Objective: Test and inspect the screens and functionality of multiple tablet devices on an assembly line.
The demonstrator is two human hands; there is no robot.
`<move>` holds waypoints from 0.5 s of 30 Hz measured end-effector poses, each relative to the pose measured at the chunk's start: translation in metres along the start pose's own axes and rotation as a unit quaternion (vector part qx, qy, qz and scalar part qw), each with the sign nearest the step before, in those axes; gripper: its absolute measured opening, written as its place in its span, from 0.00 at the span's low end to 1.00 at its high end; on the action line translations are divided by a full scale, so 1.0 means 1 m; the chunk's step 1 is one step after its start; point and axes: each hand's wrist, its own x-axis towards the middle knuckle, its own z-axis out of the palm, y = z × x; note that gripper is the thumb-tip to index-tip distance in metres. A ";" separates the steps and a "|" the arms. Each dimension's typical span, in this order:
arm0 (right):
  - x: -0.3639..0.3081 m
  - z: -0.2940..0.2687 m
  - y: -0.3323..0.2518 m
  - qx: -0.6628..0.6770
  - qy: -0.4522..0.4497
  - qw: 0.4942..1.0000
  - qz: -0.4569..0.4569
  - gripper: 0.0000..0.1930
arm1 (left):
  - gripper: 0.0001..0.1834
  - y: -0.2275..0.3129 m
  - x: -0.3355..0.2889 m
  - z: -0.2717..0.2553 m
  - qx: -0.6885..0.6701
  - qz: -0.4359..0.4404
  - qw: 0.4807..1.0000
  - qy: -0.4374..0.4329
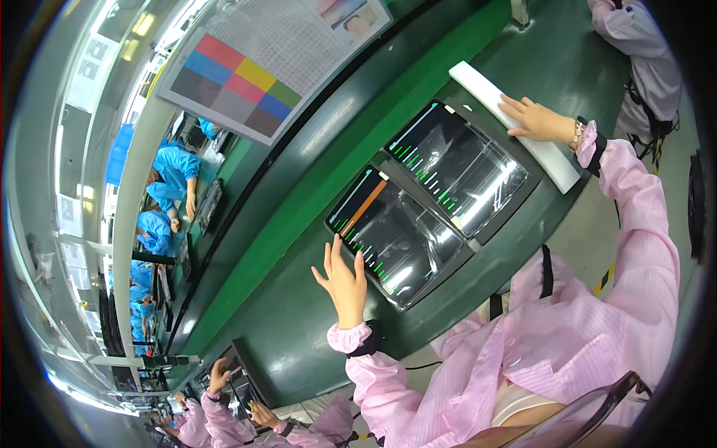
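Two dark tablet-like devices lie side by side in a black tray [532, 163] in front of me. Both screens are lit with rows of green and white lines; the left device [407, 235] also shows an orange bar, and glossy film seems to cover part of each. At the left device's edge is my left hand [346, 287], its fingers spread and holding nothing. My right hand [536, 119] lies with outstretched fingers over a long white bar [549, 160] beside the right device [455, 168]. Whether its fingertips press on the bar, I cannot tell.
The green-topped bench [291, 328] curves across the view. A board with colour patches [239, 82] hangs beyond it. People in blue work at a far line; a person in pink sits at the lower left near another dark tray [250, 373], another person at the upper right.
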 end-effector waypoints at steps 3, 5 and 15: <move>0.012 -0.003 -0.006 -0.095 0.055 0.993 -0.044 0.32 | 0.28 -0.002 -0.010 -0.007 -0.031 -0.015 0.999 0.010; 0.024 -0.024 -0.041 -0.020 0.109 0.988 -0.105 0.29 | 0.27 -0.004 -0.021 -0.008 -0.044 -0.022 0.999 0.001; 0.067 -0.006 -0.131 0.025 0.102 0.946 -0.307 0.26 | 0.27 0.007 -0.066 -0.026 -0.123 -0.072 0.988 -0.059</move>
